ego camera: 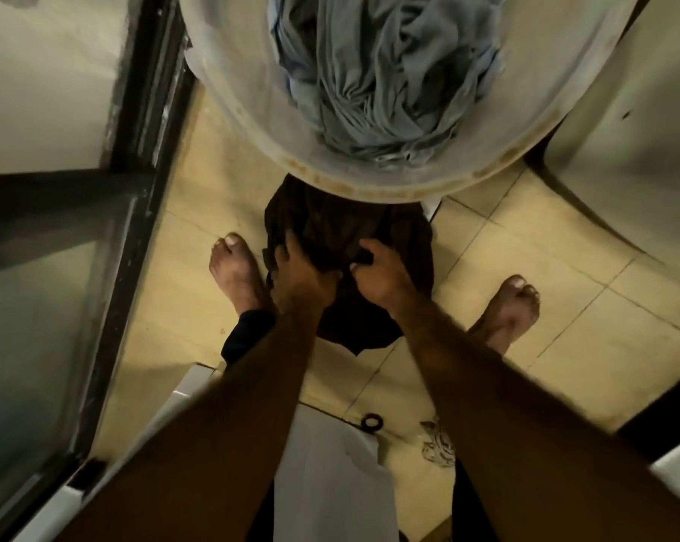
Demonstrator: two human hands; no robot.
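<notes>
The left grip and the right grip are each clutching, curled tight, a bunched fold of the dark cloth hanging low over the floor just near of the basin, looking soft, limp, likely water-heavy, best taken in gathered handfuls

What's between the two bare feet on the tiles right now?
In the head view, a bunched dark cloth lies between the left foot and the right foot. The left hand and right hand both grip it.
</notes>
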